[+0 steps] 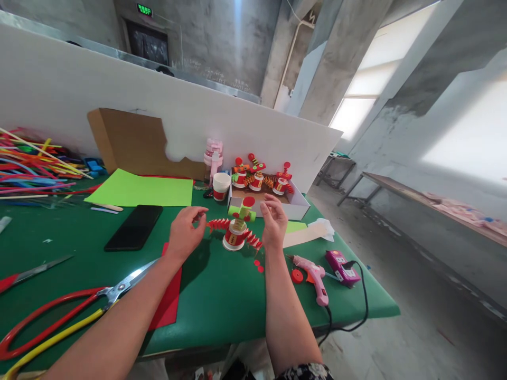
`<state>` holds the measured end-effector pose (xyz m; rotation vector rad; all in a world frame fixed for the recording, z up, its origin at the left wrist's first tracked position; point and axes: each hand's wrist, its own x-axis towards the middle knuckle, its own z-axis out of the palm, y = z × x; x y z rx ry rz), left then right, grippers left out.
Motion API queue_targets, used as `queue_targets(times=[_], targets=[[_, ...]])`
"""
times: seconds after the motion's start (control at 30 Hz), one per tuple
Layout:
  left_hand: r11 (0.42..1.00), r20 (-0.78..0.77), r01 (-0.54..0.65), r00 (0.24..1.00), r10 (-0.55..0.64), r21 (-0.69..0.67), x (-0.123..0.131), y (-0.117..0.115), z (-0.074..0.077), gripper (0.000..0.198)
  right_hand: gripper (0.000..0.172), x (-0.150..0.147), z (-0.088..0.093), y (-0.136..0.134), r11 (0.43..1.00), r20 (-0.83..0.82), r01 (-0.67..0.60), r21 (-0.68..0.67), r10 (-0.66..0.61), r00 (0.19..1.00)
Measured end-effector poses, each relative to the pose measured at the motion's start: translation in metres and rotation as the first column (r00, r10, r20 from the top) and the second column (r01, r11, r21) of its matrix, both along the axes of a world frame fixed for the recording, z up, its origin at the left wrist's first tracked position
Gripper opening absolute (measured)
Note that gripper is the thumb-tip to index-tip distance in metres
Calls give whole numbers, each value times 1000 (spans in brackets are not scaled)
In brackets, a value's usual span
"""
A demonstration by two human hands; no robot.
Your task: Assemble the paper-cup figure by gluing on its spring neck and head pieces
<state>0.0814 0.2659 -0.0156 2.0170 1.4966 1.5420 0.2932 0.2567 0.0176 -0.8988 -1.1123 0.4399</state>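
Note:
A small figure made from a red and white paper cup (234, 238) stands upright on the green table in front of me. It has folded red paper arms, a green rolled-paper head and a red disc on top. My left hand (187, 232) is beside the tip of its left-side arm, fingers bent and apart; whether it touches the paper is unclear. On the other side, my right hand (274, 220) is raised with loosely curled fingers and nothing visible in them. Small red paper discs (258, 265) lie near my right wrist.
A white box (300, 209) holds several similar figures. Stacked paper cups (221, 186) stand beside it. At right are a pink glue gun (312, 272) and a purple power box (342, 268) with a cable. Large scissors (121, 287), a phone (134, 227) and green paper (146, 191) lie left.

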Motion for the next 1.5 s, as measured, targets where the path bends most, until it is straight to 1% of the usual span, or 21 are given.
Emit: queue_targets(times=[0.07, 0.1, 0.17, 0.23, 0.3, 0.37, 0.4, 0.43, 0.53, 0.57, 0.6, 0.67, 0.77, 0.87, 0.93, 1.0, 1.13, 1.23, 1.33, 1.43, 1.5], targets=[[998, 21, 54, 998, -54, -29, 1, -2, 2, 28, 28, 1, 1, 0, 1000, -20, 1, 0, -1, 1000], [993, 32, 108, 994, -107, -51, 1, -4, 4, 34, 28, 1, 1, 1, 1000, -19, 1, -2, -1, 1000], [963, 45, 249, 968, -245, -101, 5, -5, 12, 60, 27, 1, 0, 1, 1000, 5, -5, -14, 5, 1000], [918, 41, 368, 930, -366, -148, 11, -1, 23, 84, 26, 1, -2, 2, 1000, 24, -16, -21, 16, 1000], [877, 36, 438, 897, -440, -198, 18, 8, 35, 91, 24, 1, -3, 4, 999, 15, -29, -20, 29, 999], [824, 59, 500, 862, -504, -267, 25, 22, 46, 89, 23, 1, -5, 5, 999, 4, -35, -22, 35, 999], [789, 86, 535, 839, -537, -303, 29, 30, 49, 86, 23, 1, -6, 5, 999, 6, -33, -28, 33, 999], [742, 125, 580, 808, -575, -335, 32, 37, 52, 82, 23, 1, -6, 5, 999, 12, -29, -36, 29, 999], [570, 249, 715, 686, -684, -404, 40, 50, 56, 61, 26, 1, -8, 6, 998, 14, -21, -51, 22, 1000], [530, 278, 739, 658, -700, -415, 42, 52, 56, 54, 26, 2, -9, 7, 998, 4, -25, -50, 25, 1000], [510, 295, 749, 646, -704, -423, 44, 53, 56, 50, 27, 2, -9, 7, 998, -10, -30, -48, 30, 999], [515, 309, 737, 661, -683, -438, 46, 52, 55, 46, 28, 2, -9, 7, 998, -49, -42, -44, 40, 998], [528, 327, 712, 691, -645, -463, 48, 51, 54, 46, 30, 4, -5, 5, 997, -139, -63, -51, 55, 989], [526, 370, 707, 701, -609, -473, 49, 50, 53, 49, 31, 7, 3, -1, 996, -233, -73, -49, 60, 971], [525, 398, 703, 707, -584, -479, 49, 50, 53, 52, 30, 11, 10, -8, 996, -290, -81, -21, 72, 954], [512, 425, 703, 708, -563, -493, 50, 50, 53, 53, 28, 17, 18, -19, 996, -349, -90, 21, 92, 933], [491, 477, 702, 712, -516, -516, 50, 49, 54, 56, 24, 35, 37, -47, 989, -420, -91, 120, 134, 898], [506, 499, 691, 723, -478, -517, 50, 49, 53, 57, 19, 51, 53, -75, 970, -412, -75, 230, 167, 896], [513, 504, 688, 725, -469, -513, 51, 49, 53, 56, 15, 65, 69, -104, 949, -381, -50, 311, 172, 909], [509, 512, 684, 729, -454, -522, 51, 48, 54, 56, 14, 69, 81, -133, 930, -367, -21, 366, 165, 915], [509, 511, 681, 732, -450, -527, 50, 48, 56, 56, 14, 63, 85, -148, 928, -355, -62, 368, 201, 913]])
